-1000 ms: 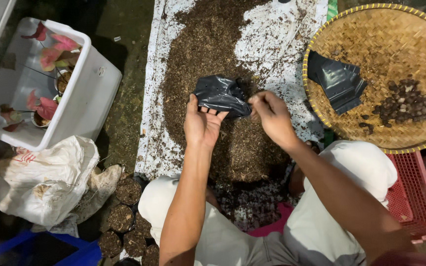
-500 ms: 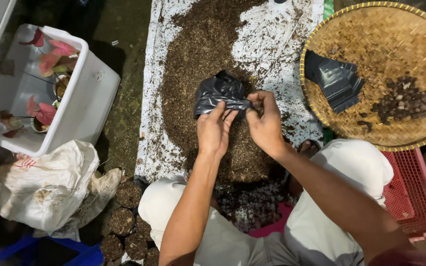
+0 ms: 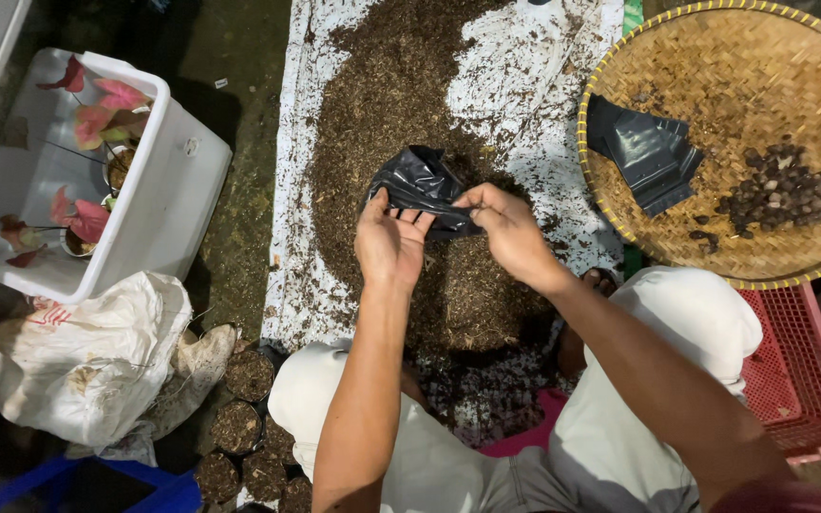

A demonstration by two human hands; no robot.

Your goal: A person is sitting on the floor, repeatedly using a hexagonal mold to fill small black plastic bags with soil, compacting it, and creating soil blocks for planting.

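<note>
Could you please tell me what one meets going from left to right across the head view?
White tub of pink-leaved plants → left hand → black plastic bag → right hand → woven tray → red basket.

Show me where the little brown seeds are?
In the head view, the brown seeds lie in a pile on the right side of the round woven tray, just right of the flat black bags.

A small black plastic bag (image 3: 420, 185), glossy and crumpled, is held above the near part of a heap of dark brown potting soil (image 3: 401, 114). Its lower edge is pinched from both sides and its body is bunched upward.
</note>
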